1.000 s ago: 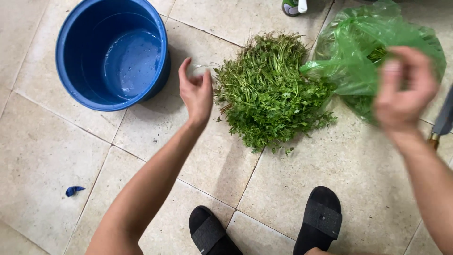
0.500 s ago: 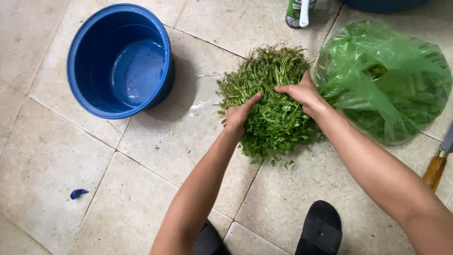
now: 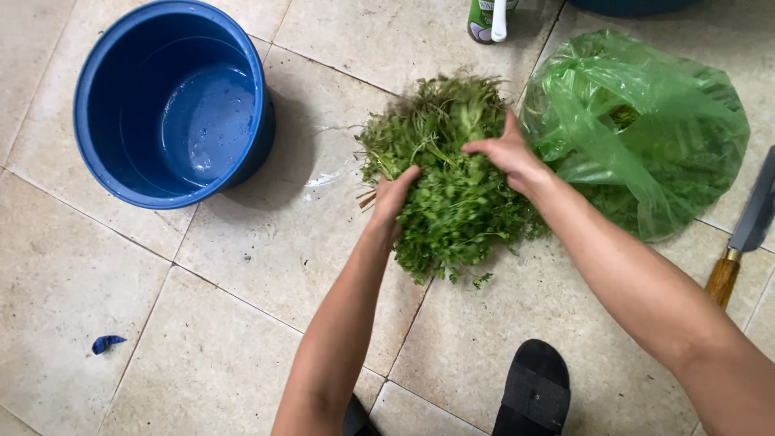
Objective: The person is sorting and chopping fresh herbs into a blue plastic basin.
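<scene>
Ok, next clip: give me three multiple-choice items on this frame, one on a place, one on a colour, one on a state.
1. Where does the knife lie?
A. inside the bucket
B. at the right edge, beside the bag
C. on top of the herbs

2. What colour is the bucket?
A. blue
B. red
C. white

3. How do the left hand and right hand stand to the herbs?
A. both raised clear of them
B. only the left touches them
C. both pressed into the pile

Answers:
1 B: the blade and wooden handle lie on the tiles just right of the green bag.
2 A: wall and inside are blue.
3 C: fingers of both hands sink into the greens.
</scene>
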